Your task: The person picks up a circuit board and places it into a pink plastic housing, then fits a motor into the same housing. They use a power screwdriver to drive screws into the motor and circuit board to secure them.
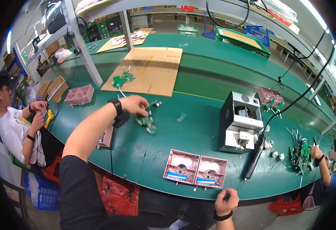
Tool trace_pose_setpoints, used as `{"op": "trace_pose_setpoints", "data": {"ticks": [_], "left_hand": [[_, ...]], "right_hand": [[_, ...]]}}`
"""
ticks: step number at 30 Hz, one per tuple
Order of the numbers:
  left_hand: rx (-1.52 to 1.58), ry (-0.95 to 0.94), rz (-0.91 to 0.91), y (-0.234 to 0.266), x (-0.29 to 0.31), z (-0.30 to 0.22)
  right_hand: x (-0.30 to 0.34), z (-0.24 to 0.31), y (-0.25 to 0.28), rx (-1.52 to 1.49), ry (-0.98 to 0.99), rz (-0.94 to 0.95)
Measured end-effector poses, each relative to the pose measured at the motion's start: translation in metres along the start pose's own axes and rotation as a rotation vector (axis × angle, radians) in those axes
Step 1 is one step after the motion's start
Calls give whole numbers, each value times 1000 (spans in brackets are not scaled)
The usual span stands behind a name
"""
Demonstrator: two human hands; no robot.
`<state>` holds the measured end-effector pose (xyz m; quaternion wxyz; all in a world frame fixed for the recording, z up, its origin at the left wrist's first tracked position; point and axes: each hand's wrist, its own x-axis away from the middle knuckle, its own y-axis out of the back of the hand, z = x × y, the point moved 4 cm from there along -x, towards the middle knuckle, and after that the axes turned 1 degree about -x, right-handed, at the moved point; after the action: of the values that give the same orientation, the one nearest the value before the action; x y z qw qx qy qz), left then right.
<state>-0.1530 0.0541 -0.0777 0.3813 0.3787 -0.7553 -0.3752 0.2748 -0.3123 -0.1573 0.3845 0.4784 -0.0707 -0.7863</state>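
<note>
My left hand [134, 104] reaches out over the green table [198, 126] and grips a green circuit board [148, 122] with wires, held just above the surface. A black band sits on that wrist. My right hand [227, 201] is low at the table's near edge, fingers curled shut, nothing visible in it. Two pink plastic housings [195, 168] with blue parts lie side by side in front of me, between both hands.
A grey box-shaped machine [240, 122] stands right of centre, a black electric screwdriver [254, 156] hanging beside it. Flat cardboard [152, 73] with another green board [122, 79] lies farther back. A seated person [16, 126] works at left; another person's hand [316, 152] handles boards at right.
</note>
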Motion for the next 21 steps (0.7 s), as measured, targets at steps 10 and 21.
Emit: {"op": "trace_pose_setpoints", "data": {"ticks": [10,21], "left_hand": [[-80,-58,-400,-10,40,-61],[175,95,-141,50,21,-35]], "right_hand": [[-11,1,0,-56,-37,13],[-7,5,5,-61,36,-65]]}}
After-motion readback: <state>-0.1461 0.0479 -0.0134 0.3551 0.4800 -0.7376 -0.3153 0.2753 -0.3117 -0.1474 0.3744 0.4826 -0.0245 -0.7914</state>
